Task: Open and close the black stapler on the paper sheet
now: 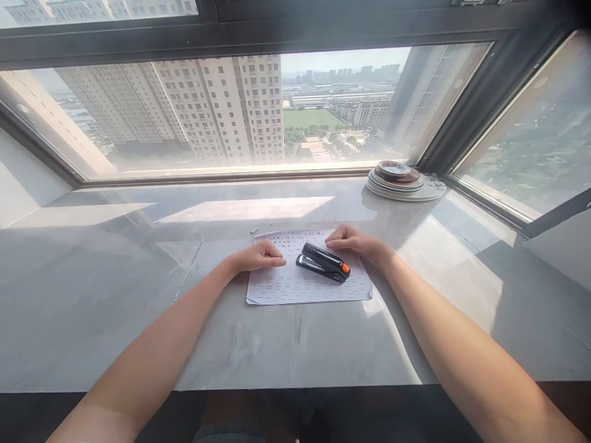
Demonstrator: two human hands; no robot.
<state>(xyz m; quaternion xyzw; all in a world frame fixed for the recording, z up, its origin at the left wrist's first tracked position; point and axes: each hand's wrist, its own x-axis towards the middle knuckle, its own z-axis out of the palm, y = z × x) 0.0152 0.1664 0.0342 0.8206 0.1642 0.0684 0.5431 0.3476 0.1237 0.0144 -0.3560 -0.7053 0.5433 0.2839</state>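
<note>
A black stapler with an orange button at its right end lies at a slant on sheets of white paper. Handwriting covers the upper part of the top sheet, and dark dashes run across the lower part. My left hand rests on the left side of the paper, loosely fisted, its thumb pointing toward the stapler without touching it. Just beyond the stapler's right side, my right hand lies on the sheet's upper right corner, its fingers curled in. I see nothing held in either hand.
The pale marble-patterned sill carries a stack of plates at the back right, close to the window frame. Small scraps lie by the paper's upper left corner. Sunlit patches cross the surface.
</note>
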